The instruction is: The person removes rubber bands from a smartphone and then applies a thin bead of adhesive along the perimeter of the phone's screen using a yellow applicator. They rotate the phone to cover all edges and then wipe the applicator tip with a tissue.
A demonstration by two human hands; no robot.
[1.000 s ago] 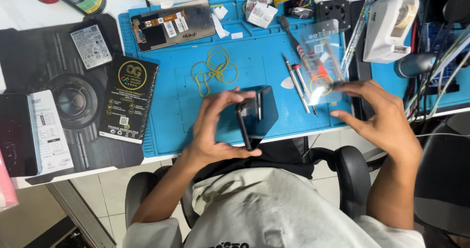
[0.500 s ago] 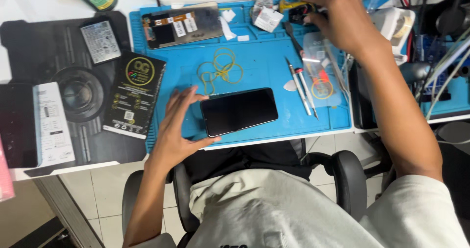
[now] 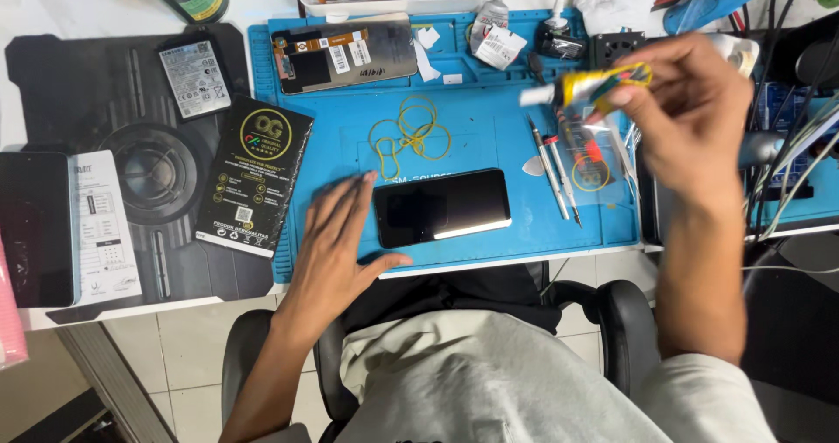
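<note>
Raised right hand (image 3: 690, 115) now grips tube (image 3: 594, 83).

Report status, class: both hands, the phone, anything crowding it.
Left hand flat on blue mat, touching phone. Right hand raised, gripping small tube. Phone face-up; yellow rubber bands behind it, tools alongside, apart.

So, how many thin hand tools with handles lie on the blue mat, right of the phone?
2. Both tools lie side by side on the blue mat, between the phone and the clear bag. More may hide under the right hand.
</note>
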